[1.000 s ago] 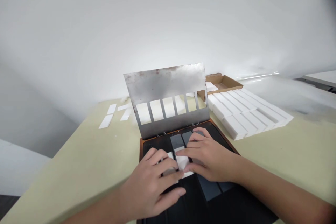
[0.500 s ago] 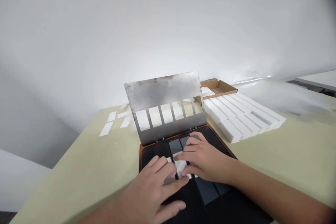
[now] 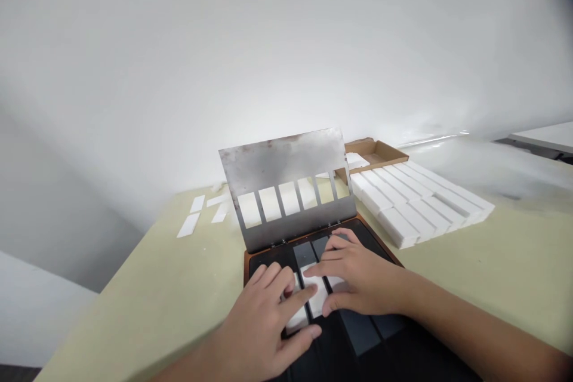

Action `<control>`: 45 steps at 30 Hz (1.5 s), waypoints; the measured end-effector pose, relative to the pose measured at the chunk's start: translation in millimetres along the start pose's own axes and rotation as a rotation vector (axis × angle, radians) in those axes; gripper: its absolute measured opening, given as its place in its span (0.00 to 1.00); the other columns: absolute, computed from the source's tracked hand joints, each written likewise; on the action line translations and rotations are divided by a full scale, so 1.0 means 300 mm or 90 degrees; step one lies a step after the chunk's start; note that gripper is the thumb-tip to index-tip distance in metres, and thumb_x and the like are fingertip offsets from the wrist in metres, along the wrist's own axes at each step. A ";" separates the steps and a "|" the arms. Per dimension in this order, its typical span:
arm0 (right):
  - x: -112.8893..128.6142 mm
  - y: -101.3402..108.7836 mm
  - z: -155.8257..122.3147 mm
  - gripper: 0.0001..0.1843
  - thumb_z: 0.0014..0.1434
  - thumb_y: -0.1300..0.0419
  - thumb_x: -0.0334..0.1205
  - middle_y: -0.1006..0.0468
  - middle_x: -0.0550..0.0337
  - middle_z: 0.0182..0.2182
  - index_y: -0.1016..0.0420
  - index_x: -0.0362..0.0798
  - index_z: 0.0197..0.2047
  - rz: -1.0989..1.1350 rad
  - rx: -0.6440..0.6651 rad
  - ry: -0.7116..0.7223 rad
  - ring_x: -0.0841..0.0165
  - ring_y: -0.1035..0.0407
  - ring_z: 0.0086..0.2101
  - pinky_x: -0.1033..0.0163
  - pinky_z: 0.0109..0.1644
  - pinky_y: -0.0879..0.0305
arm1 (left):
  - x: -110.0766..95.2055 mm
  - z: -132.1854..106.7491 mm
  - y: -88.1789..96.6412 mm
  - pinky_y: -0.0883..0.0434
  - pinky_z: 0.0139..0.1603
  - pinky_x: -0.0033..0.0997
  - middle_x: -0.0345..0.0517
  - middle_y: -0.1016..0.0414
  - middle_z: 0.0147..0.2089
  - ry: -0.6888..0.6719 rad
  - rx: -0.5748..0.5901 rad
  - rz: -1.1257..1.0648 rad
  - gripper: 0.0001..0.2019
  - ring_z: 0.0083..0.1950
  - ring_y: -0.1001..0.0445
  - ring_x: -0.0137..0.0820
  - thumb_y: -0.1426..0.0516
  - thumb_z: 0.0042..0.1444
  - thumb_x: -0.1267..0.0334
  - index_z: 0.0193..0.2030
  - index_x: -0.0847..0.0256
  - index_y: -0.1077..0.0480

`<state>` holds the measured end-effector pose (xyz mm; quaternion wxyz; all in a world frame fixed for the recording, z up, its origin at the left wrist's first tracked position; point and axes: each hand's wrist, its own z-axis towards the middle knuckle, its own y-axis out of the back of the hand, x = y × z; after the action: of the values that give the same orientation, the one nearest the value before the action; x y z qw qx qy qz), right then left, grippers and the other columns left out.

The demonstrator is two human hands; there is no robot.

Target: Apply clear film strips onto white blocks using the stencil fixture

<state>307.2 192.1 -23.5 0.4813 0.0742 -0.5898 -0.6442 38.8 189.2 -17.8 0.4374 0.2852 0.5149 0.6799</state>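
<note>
White block in a black slotted tray

Left hand open, fingers spread and curved, thumb lying across the white block, with a second white block just beneath the palm. Right hand equally open, fingertips on the tray's dark slots past the block, thumb beside its lower edge. Neither hand visibly closed around anything; any real grip impossible to tell. Block at the tray's middle, between both hands. Stained steel stencil plate with a row of windows, tilted up on hinges along the tray's far edge. Beyond, on a pale green table, loose white strips at left; rows of white bars at right, beside a cardboard box.
</note>
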 end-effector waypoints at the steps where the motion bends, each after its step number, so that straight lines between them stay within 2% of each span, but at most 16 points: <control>1: -0.004 -0.006 0.000 0.29 0.64 0.32 0.62 0.16 0.62 0.41 0.23 0.57 0.62 -0.001 -0.002 0.005 0.61 0.34 0.47 0.49 0.68 0.58 | -0.001 0.000 0.001 0.39 0.41 0.39 0.47 0.34 0.41 -0.001 -0.007 0.000 0.21 0.40 0.35 0.40 0.36 0.65 0.55 0.63 0.56 0.28; 5: -0.009 -0.028 0.004 0.26 0.66 0.33 0.61 0.16 0.61 0.40 0.22 0.56 0.61 -0.035 -0.004 0.007 0.62 0.34 0.46 0.48 0.69 0.60 | -0.001 -0.003 0.008 0.38 0.40 0.39 0.50 0.30 0.42 -0.022 -0.042 -0.036 0.16 0.39 0.35 0.40 0.38 0.66 0.58 0.57 0.61 0.27; 8: -0.004 -0.028 0.010 0.22 0.67 0.33 0.57 0.17 0.62 0.39 0.21 0.57 0.59 -0.050 0.000 -0.005 0.63 0.34 0.46 0.49 0.68 0.59 | 0.002 -0.002 0.021 0.36 0.44 0.41 0.51 0.23 0.46 -0.129 -0.042 -0.095 0.09 0.42 0.30 0.39 0.40 0.69 0.62 0.52 0.61 0.27; 11: 0.005 -0.019 0.015 0.20 0.67 0.32 0.55 0.18 0.64 0.38 0.21 0.57 0.57 -0.045 0.005 -0.009 0.64 0.34 0.46 0.51 0.67 0.57 | 0.004 0.005 0.036 0.35 0.51 0.43 0.47 0.18 0.48 -0.211 -0.039 -0.119 0.09 0.47 0.25 0.39 0.42 0.72 0.62 0.54 0.62 0.27; 15: 0.014 -0.014 0.012 0.18 0.68 0.33 0.55 0.17 0.64 0.39 0.21 0.57 0.56 -0.031 -0.001 0.010 0.64 0.34 0.46 0.51 0.66 0.57 | 0.005 0.014 0.047 0.34 0.51 0.42 0.46 0.16 0.52 -0.218 -0.033 -0.111 0.12 0.49 0.24 0.38 0.42 0.74 0.58 0.57 0.61 0.26; 18: 0.020 -0.016 0.003 0.18 0.68 0.33 0.54 0.17 0.65 0.39 0.22 0.58 0.58 -0.020 0.000 0.018 0.64 0.34 0.46 0.49 0.68 0.59 | 0.002 0.011 0.041 0.34 0.49 0.41 0.45 0.15 0.50 -0.211 -0.019 -0.105 0.13 0.48 0.23 0.37 0.41 0.73 0.56 0.57 0.60 0.26; 23: 0.033 -0.012 -0.006 0.16 0.72 0.37 0.52 0.17 0.64 0.39 0.22 0.58 0.59 -0.032 0.006 0.008 0.64 0.34 0.46 0.47 0.70 0.58 | -0.005 0.006 0.024 0.35 0.49 0.42 0.45 0.16 0.48 -0.165 -0.044 -0.083 0.16 0.46 0.24 0.38 0.37 0.69 0.55 0.58 0.60 0.26; 25: 0.039 -0.006 -0.004 0.18 0.73 0.39 0.53 0.17 0.63 0.43 0.23 0.58 0.61 -0.039 -0.005 -0.004 0.62 0.34 0.49 0.45 0.71 0.58 | -0.004 0.007 0.023 0.36 0.48 0.42 0.45 0.16 0.48 -0.155 -0.044 -0.086 0.16 0.46 0.25 0.38 0.38 0.70 0.55 0.59 0.60 0.26; 27: 0.043 -0.001 -0.001 0.25 0.73 0.42 0.59 0.19 0.58 0.55 0.26 0.57 0.66 -0.069 -0.019 -0.028 0.57 0.36 0.57 0.41 0.72 0.59 | -0.003 0.009 0.024 0.38 0.47 0.42 0.44 0.16 0.48 -0.158 -0.044 -0.096 0.15 0.45 0.26 0.38 0.40 0.71 0.55 0.59 0.60 0.26; 29: 0.044 -0.003 0.001 0.29 0.73 0.46 0.64 0.29 0.55 0.67 0.28 0.58 0.68 -0.118 -0.014 -0.051 0.50 0.44 0.66 0.36 0.72 0.61 | -0.002 0.012 0.025 0.39 0.47 0.43 0.44 0.16 0.50 -0.160 -0.043 -0.101 0.15 0.46 0.27 0.38 0.41 0.72 0.55 0.59 0.61 0.26; 31: 0.037 -0.012 0.001 0.29 0.75 0.51 0.64 0.38 0.55 0.74 0.28 0.60 0.68 -0.170 0.002 -0.071 0.45 0.52 0.72 0.31 0.72 0.63 | -0.002 0.014 0.026 0.40 0.47 0.43 0.43 0.16 0.49 -0.161 -0.040 -0.106 0.15 0.45 0.27 0.38 0.41 0.72 0.54 0.58 0.61 0.26; 35: 0.008 -0.044 -0.002 0.36 0.76 0.56 0.63 0.49 0.48 0.78 0.37 0.52 0.75 -0.266 -0.027 -0.130 0.41 0.63 0.76 0.27 0.73 0.65 | -0.003 0.021 0.028 0.39 0.46 0.42 0.43 0.16 0.48 -0.172 -0.029 -0.109 0.15 0.44 0.26 0.37 0.39 0.71 0.55 0.57 0.61 0.26; 37: -0.005 -0.056 -0.004 0.37 0.76 0.55 0.64 0.52 0.47 0.79 0.42 0.51 0.78 -0.288 -0.044 -0.138 0.41 0.66 0.76 0.26 0.73 0.63 | -0.005 0.021 0.029 0.38 0.46 0.42 0.44 0.16 0.50 -0.171 -0.028 -0.106 0.15 0.44 0.26 0.36 0.38 0.71 0.56 0.58 0.61 0.27; 40: -0.011 -0.066 -0.006 0.35 0.75 0.54 0.64 0.51 0.49 0.79 0.38 0.55 0.76 -0.291 -0.031 -0.123 0.40 0.65 0.76 0.26 0.73 0.60 | -0.007 0.020 0.033 0.38 0.46 0.41 0.45 0.16 0.47 -0.161 -0.028 -0.106 0.15 0.44 0.25 0.36 0.38 0.70 0.55 0.57 0.61 0.27; 42: -0.008 -0.065 -0.005 0.36 0.75 0.53 0.64 0.49 0.48 0.78 0.36 0.52 0.75 -0.298 -0.034 -0.131 0.40 0.64 0.76 0.26 0.74 0.59 | -0.009 0.019 0.036 0.37 0.46 0.41 0.44 0.16 0.47 -0.158 -0.024 -0.105 0.15 0.44 0.25 0.36 0.37 0.70 0.55 0.57 0.60 0.27; 45: 0.001 -0.057 -0.003 0.37 0.75 0.53 0.64 0.50 0.46 0.78 0.39 0.52 0.77 -0.296 -0.055 -0.149 0.40 0.65 0.76 0.25 0.73 0.60 | -0.011 0.020 0.043 0.36 0.47 0.41 0.44 0.15 0.49 -0.160 -0.017 -0.106 0.15 0.45 0.24 0.36 0.38 0.70 0.55 0.58 0.59 0.27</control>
<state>298.7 188.7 -37.9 0.2514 0.1123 -0.5801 -0.7666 41.5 187.9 -3.6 0.5569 0.3190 0.4688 0.6069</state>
